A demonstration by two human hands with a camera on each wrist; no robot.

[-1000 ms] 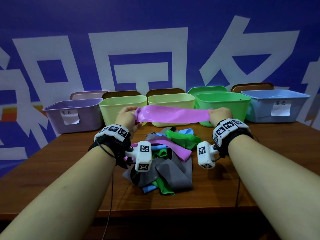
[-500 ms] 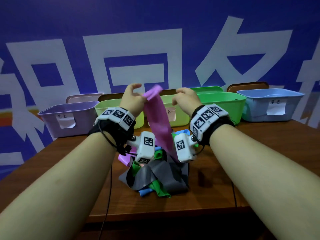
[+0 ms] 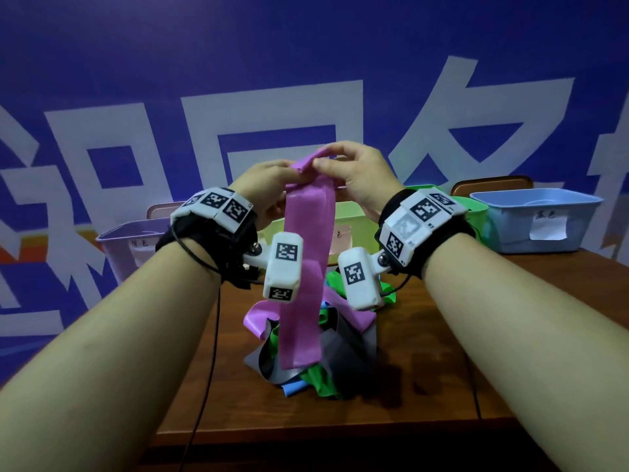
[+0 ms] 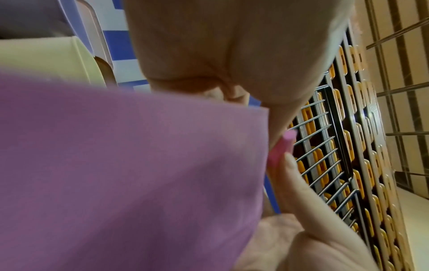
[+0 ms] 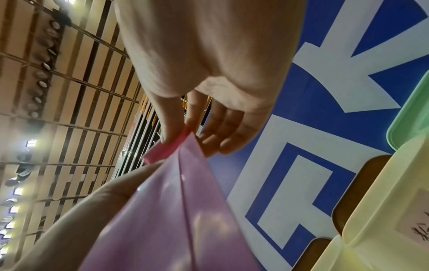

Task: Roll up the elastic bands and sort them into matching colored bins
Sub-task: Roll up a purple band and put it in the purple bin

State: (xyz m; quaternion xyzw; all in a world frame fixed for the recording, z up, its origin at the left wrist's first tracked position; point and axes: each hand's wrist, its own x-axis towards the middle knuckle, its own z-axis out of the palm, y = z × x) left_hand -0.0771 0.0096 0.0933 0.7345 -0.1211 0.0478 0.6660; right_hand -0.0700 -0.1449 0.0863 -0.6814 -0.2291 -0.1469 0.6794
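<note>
Above the heap on the table [image 3: 531, 338] we hold one pink elastic band [image 3: 304, 267] upright, its top edge pinched between both of our hands and its flat, smooth length hanging straight down in front of the pile. Our left hand [image 3: 262, 190] grips the top from the left with thumb and fingers [image 4: 286, 176] closed on the first narrow fold of the strip, and our right hand [image 3: 357, 178] pinches the same folded edge from the right, its fingers [image 5: 171, 128] curled round a small bright-pink roll. We count two hands, two wrist bands covered in square black-and-white markers, and two white camera blocks [image 3: 284, 270] hanging below the wrists. Beneath the hanging strip lies one tangled pile of bands [image 3: 326, 362], thin, limp and rubbery: grey, green, blue and pink pieces show, too knotted for us to count each one. Along the far edge of the brown wooden table stands a row of rectangular plastic bins with rounded rims; we can make out five: one lilac bin [image 3: 117, 245] at the left, two pale yellow-green bins [image 3: 343, 218] partly hidden behind our hands, one bright green bin [image 3: 476, 212], and one light blue bin [image 3: 537, 212] at the right. Three of them show a white paper label with handwriting. Brown rounded lids [image 3: 490, 183] lean behind the row, against a blue wall [image 3: 306, 63] painted with large white characters.
</note>
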